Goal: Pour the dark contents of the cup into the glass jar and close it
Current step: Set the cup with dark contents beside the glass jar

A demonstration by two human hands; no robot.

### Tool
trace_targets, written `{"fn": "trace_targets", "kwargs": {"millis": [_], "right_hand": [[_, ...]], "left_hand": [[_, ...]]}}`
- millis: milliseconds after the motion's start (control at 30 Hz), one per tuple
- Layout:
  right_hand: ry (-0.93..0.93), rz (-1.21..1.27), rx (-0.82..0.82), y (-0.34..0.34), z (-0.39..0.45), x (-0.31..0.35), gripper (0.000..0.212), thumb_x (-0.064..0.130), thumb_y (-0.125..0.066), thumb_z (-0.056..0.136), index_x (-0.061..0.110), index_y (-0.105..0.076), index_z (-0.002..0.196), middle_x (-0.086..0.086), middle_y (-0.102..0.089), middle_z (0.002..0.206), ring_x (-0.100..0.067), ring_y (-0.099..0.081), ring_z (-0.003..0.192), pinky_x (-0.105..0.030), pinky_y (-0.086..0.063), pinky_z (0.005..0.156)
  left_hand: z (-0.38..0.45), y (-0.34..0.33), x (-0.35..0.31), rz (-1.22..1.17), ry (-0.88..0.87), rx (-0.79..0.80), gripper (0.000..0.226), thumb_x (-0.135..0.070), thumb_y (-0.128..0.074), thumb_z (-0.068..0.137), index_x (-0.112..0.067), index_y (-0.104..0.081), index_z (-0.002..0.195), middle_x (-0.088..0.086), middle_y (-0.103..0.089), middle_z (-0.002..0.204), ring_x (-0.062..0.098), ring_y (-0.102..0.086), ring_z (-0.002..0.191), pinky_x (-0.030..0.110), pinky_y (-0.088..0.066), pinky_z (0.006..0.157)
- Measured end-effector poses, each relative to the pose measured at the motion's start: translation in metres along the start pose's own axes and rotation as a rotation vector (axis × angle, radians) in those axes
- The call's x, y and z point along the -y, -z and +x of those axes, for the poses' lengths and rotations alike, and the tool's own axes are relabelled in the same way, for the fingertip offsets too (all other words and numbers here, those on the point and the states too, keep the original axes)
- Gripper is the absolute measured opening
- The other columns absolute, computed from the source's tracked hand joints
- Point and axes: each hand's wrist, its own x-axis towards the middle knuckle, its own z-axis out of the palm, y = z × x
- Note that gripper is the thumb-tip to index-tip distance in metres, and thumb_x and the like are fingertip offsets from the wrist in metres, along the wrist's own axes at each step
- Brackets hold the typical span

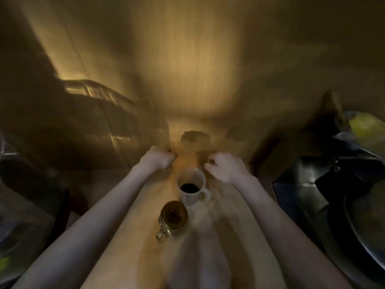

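A white cup (192, 189) with dark contents at its bottom stands upright on the wooden counter (145, 236), its handle toward the right. Just nearer to me and slightly left stands the glass jar (174, 215), seen from above, with a metal clasp (162, 234) hanging at its near-left side; whether its lid is on I cannot tell. My left hand (158, 159) is curled into a loose fist beyond and left of the cup, holding nothing that I can see. My right hand (226, 167) hovers right of the cup with bent, spread fingers, touching neither vessel.
The scene is dim and blurred. A clear dish rack or container (100, 113) fills the back left. A dark sink area (325, 184) with a round pan (362, 226) and a yellow item (366, 124) lies to the right. A small dark object (194, 137) sits at the wall.
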Motion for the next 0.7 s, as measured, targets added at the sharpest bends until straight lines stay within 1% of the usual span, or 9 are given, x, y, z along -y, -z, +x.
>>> {"fn": "trace_targets", "kwargs": {"millis": [67, 100, 167, 233, 267, 367, 433, 533, 700], "right_hand": [[-0.033, 0.004, -0.009, -0.019, 0.001, -0.007, 0.028, 0.031, -0.048, 0.093, 0.009, -0.064, 0.091, -0.012, -0.068, 0.092, -0.030, -0.062, 0.087, -0.044, -0.053, 0.077], [-0.058, 0.005, -0.002, -0.031, 0.001, -0.011, 0.025, 0.030, -0.049, 0.093, 0.010, -0.063, 0.095, -0.012, -0.068, 0.097, -0.031, -0.061, 0.090, -0.045, -0.053, 0.079], [-0.111, 0.009, 0.053, -0.053, 0.001, -0.019, 0.022, 0.028, -0.048, 0.092, 0.011, -0.058, 0.104, -0.013, -0.066, 0.105, -0.032, -0.060, 0.096, -0.042, -0.052, 0.079], [-0.134, 0.016, 0.083, -0.071, 0.005, -0.026, 0.025, 0.029, -0.047, 0.094, 0.011, -0.053, 0.110, -0.013, -0.065, 0.107, -0.032, -0.059, 0.098, -0.040, -0.050, 0.078], [-0.143, 0.035, 0.082, -0.077, 0.005, -0.028, 0.026, 0.029, -0.047, 0.094, 0.011, -0.051, 0.113, -0.013, -0.064, 0.109, -0.032, -0.058, 0.100, -0.041, -0.050, 0.079], [-0.157, 0.165, 0.065, -0.098, 0.007, -0.035, 0.033, 0.021, -0.050, 0.090, 0.011, -0.052, 0.122, -0.013, -0.059, 0.122, -0.031, -0.054, 0.110, -0.041, -0.050, 0.088], [-0.134, 0.260, 0.022, -0.109, 0.007, -0.037, 0.030, 0.015, -0.052, 0.089, 0.009, -0.056, 0.118, -0.015, -0.061, 0.118, -0.032, -0.056, 0.107, -0.038, -0.050, 0.087], [-0.122, 0.357, -0.046, -0.120, 0.004, -0.042, 0.014, 0.008, -0.054, 0.090, 0.004, -0.063, 0.101, -0.018, -0.068, 0.103, -0.031, -0.061, 0.097, -0.033, -0.048, 0.077], [-0.153, 0.458, -0.113, -0.123, -0.001, -0.047, 0.008, 0.004, -0.055, 0.090, 0.002, -0.063, 0.090, -0.015, -0.067, 0.087, -0.027, -0.060, 0.082, -0.032, -0.046, 0.067]], "left_hand": [[0.002, -0.011, 0.009, 0.060, -0.005, 0.038, 0.029, -0.024, -0.036, 0.087, -0.009, -0.056, 0.071, 0.009, -0.064, 0.083, 0.022, -0.063, 0.081, 0.036, -0.051, 0.080], [0.005, -0.019, 0.015, 0.072, 0.001, 0.027, 0.028, -0.024, -0.035, 0.089, -0.011, -0.053, 0.072, 0.008, -0.060, 0.081, 0.020, -0.059, 0.079, 0.037, -0.048, 0.080], [0.002, -0.033, 0.022, -0.020, 0.030, 0.022, 0.027, -0.028, -0.035, 0.091, -0.013, -0.054, 0.078, 0.007, -0.056, 0.082, 0.019, -0.052, 0.074, 0.037, -0.041, 0.078], [0.000, -0.045, 0.027, -0.109, 0.041, 0.038, 0.037, -0.032, -0.035, 0.092, -0.008, -0.058, 0.107, 0.015, -0.060, 0.108, 0.028, -0.056, 0.097, 0.036, -0.040, 0.086], [-0.002, -0.048, 0.028, -0.160, 0.064, 0.047, 0.044, -0.034, -0.034, 0.092, -0.007, -0.053, 0.121, 0.017, -0.056, 0.123, 0.033, -0.054, 0.110, 0.037, -0.041, 0.092], [0.000, -0.062, 0.034, -0.321, 0.127, 0.090, 0.051, -0.037, -0.034, 0.092, -0.007, -0.042, 0.133, 0.017, -0.045, 0.141, 0.034, -0.044, 0.127, 0.046, -0.036, 0.106], [-0.003, -0.070, 0.037, -0.442, 0.145, 0.126, 0.054, -0.041, -0.034, 0.092, -0.010, -0.038, 0.135, 0.015, -0.041, 0.144, 0.031, -0.040, 0.131, 0.047, -0.033, 0.108], [-0.009, -0.079, 0.040, -0.524, 0.121, 0.131, 0.057, -0.049, -0.031, 0.091, -0.017, -0.031, 0.139, 0.011, -0.036, 0.148, 0.029, -0.036, 0.134, 0.043, -0.031, 0.104], [-0.018, -0.077, 0.032, -0.607, 0.082, 0.164, 0.054, -0.046, -0.030, 0.093, -0.018, -0.032, 0.139, 0.009, -0.035, 0.149, 0.024, -0.032, 0.136, 0.036, -0.027, 0.103]]}}
